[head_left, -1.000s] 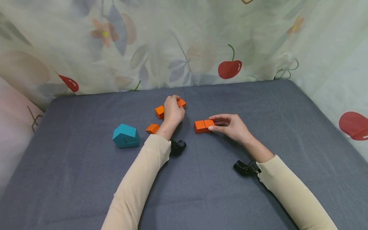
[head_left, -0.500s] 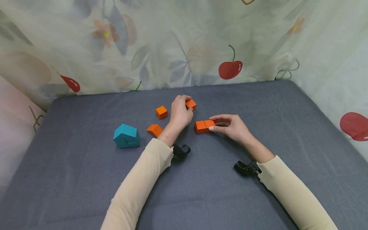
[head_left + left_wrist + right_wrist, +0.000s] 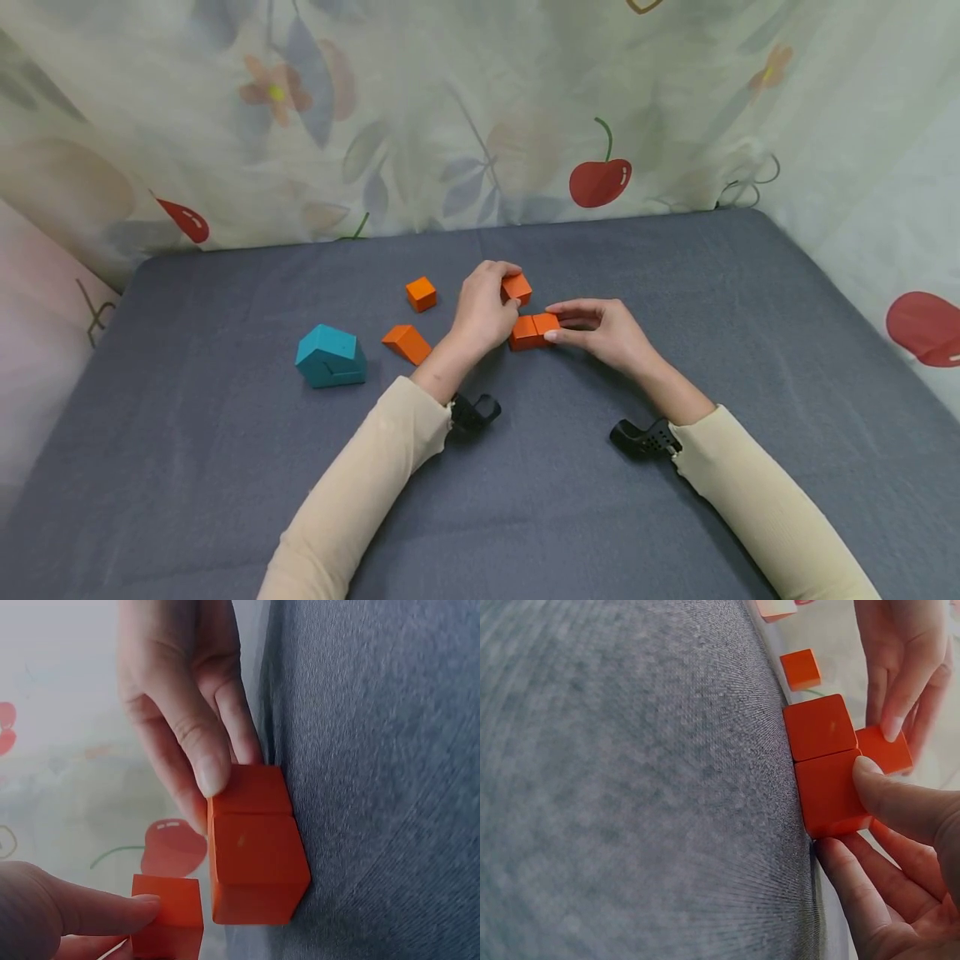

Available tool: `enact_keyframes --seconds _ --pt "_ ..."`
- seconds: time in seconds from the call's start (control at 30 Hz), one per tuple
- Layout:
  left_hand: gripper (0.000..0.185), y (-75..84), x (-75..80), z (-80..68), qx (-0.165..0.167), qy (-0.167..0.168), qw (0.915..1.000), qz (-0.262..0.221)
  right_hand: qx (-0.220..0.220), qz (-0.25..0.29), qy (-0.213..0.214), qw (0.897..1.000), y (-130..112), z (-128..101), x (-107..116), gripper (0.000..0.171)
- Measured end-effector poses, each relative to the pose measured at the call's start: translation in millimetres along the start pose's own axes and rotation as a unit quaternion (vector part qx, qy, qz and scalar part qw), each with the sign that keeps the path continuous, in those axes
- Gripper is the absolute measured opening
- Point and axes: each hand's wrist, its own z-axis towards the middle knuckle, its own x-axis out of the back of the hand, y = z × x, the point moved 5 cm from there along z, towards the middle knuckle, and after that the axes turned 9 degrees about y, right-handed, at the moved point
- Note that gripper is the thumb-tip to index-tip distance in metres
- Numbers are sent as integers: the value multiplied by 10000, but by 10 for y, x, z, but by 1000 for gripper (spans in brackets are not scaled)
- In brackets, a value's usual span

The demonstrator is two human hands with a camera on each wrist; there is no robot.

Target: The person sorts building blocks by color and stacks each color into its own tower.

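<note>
Fingers first: your left hand (image 3: 480, 310) is pinching a single orange cube (image 3: 516, 288), thumb and fingertips curled round it, and it sits just behind and a touch left of the joined pair (image 3: 533, 330). In the left wrist view that cube (image 3: 166, 915) is right by the pair's near corner (image 3: 255, 855), and I can't tell for sure whether they're touching or a sliver apart.

Your right hand (image 3: 607, 329) has the pair pinned from the other end, thumb on the near face and fingers along the far side, so it's gripping the right-hand block of the two. The right wrist view shows the thumb on the block (image 3: 832, 791) nearest the palm, with the loose cube (image 3: 883, 748) tucked behind the other block.

Key relation here: the pair's long axis runs left to right across the grey mat (image 3: 675, 275), and the loose cube lies on the far side of it, next to the left block. So the left hand is the one doing the placing, and it's basically already there.

Further out, a small orange cube (image 3: 422, 293) and an orange wedge (image 3: 407, 342) sit well to the left, and beyond them the teal block (image 3: 330, 357). Cherry-print curtain (image 3: 600, 179) hangs at the back.
</note>
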Motion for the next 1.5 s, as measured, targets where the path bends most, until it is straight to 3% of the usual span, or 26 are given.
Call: enact_keyframes --seconds 0.4,0.77,1.5 --pt "38 113 -110 -135 -371 -542 9978 29 -153 240 -71 9996 14 -15 -3 43" --pt "38 133 -158 -145 -532 -820 9951 155 -35 111 122 9999 17 -27 -8 43" --pt "39 190 -210 -150 -605 -1036 9927 159 90 233 -41 9997 30 -18 -18 44"
